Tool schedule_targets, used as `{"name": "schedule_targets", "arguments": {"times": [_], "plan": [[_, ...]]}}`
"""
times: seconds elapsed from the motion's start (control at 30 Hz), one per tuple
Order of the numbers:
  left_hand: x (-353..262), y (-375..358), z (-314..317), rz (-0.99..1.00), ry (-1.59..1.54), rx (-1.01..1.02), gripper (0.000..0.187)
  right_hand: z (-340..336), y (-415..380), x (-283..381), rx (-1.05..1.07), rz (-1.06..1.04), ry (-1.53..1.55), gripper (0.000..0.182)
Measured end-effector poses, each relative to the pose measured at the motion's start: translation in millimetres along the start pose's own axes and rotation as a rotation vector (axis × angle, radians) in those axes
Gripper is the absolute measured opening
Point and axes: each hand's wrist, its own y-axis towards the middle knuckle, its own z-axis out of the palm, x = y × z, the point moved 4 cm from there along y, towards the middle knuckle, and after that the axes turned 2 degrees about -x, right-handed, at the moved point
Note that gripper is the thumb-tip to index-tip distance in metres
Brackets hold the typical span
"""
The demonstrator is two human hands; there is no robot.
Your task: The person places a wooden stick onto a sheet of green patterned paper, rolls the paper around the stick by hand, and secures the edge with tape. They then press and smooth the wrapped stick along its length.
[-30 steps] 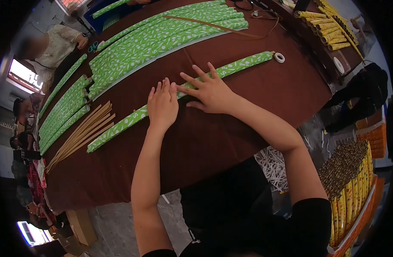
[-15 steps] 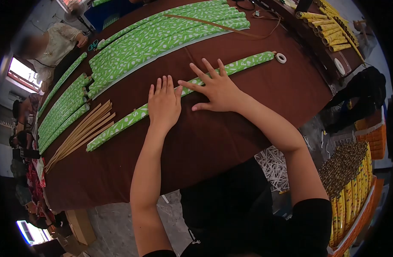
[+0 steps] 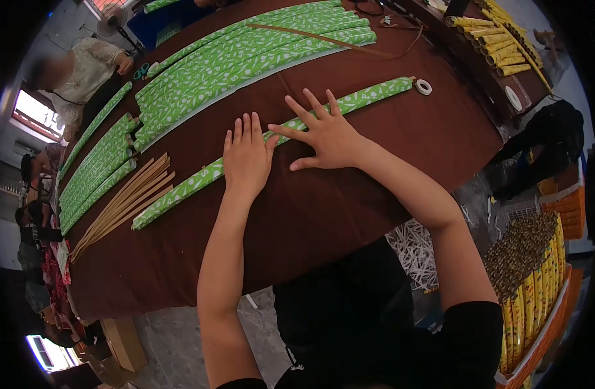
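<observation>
A long roll of green-and-white patterned wrapping paper lies slantwise across the brown tabletop. Flat on its middle rests my left hand, fingers extended and pointing away from me. My right hand lies over the roll just to the right, with its fingers spread wide. Neither hand is wrapped around anything. Beyond the roll's right end sits a roll of white tape. A fan of thin brown strips lies near its left end.
Many green rolls lie side by side at the back, a brown strip across them. More green rolls are at the left, near a seated person. Yellow rolls lie back right; an orange crate holds more.
Both hands stay on the green roll in nearly the same pose. The whole view has shifted very slightly.
</observation>
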Motion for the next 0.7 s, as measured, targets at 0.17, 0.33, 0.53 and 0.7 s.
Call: {"name": "schedule_targets", "arguments": {"times": [0.17,0.33,0.53,0.7], "plan": [[0.5,2.0,0.2,-0.013,0.005,0.027,0.062,0.4,2.3,-1.1,0.043,0.013,0.011,0.077],[4.7,8.2,1.4,-0.038,-0.037,0.080,0.061,1.0,8.3,-5.1,0.055,0.023,0.025,0.078],[10.0,11.6,-9.0,-0.200,-0.429,0.137,0.060,3.9,7.4,-4.7,-0.076,0.015,0.007,0.079],[9.2,11.2,1.0,-0.086,-0.173,0.095,0.058,1.3,4.9,-9.1,-0.104,0.039,-0.039,0.080]]}}
